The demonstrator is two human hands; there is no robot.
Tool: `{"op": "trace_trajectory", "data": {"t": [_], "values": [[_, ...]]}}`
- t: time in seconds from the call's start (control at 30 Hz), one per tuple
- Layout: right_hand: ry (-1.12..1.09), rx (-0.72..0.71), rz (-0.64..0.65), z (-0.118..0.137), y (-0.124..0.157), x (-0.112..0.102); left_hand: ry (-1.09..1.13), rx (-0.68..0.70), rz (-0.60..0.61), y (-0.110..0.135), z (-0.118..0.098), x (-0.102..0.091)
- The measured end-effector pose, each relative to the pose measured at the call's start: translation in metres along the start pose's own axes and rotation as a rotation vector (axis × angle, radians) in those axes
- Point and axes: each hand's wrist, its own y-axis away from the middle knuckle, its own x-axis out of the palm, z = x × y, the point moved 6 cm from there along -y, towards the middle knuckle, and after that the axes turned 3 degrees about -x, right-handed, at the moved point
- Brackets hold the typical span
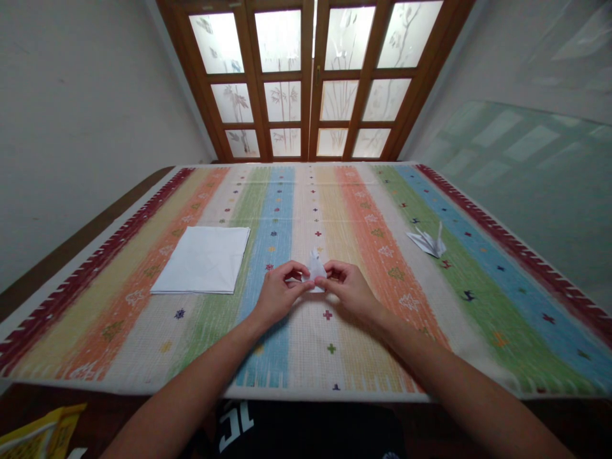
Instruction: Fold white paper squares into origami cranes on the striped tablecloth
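Pinching folded white paper [316, 271] between left hand [281, 294] and right hand [349, 290], fingers [297, 275] clamped.

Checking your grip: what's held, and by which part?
The left hand and right hand pinch a folded white paper piece by its lower sides; its top stands free.
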Motion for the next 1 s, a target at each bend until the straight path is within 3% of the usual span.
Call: {"op": "trace_trajectory", "data": {"t": [0.33, 0.43, 0.6, 0.8, 1.0], "values": [[-0.064, -0.077, -0.070, 0.011, 0.003, 0.002, -0.001, 0.084, 0.017, -0.002, -0.005, 0.000], [-0.079, -0.065, -0.056, 0.011, 0.004, 0.004, 0.022, 0.054, 0.072, -0.001, -0.002, 0.003], [0.031, -0.104, -0.057, 0.010, 0.005, 0.003, 0.038, -0.041, 0.123, 0.002, 0.005, 0.009], [0.200, -0.238, -0.135, 0.025, 0.008, -0.005, -0.058, 0.060, 0.079, 0.002, -0.003, 0.007], [0.315, -0.314, -0.166, 0.036, 0.008, -0.012, -0.101, 0.137, 0.124, 0.005, -0.004, 0.010]]}}
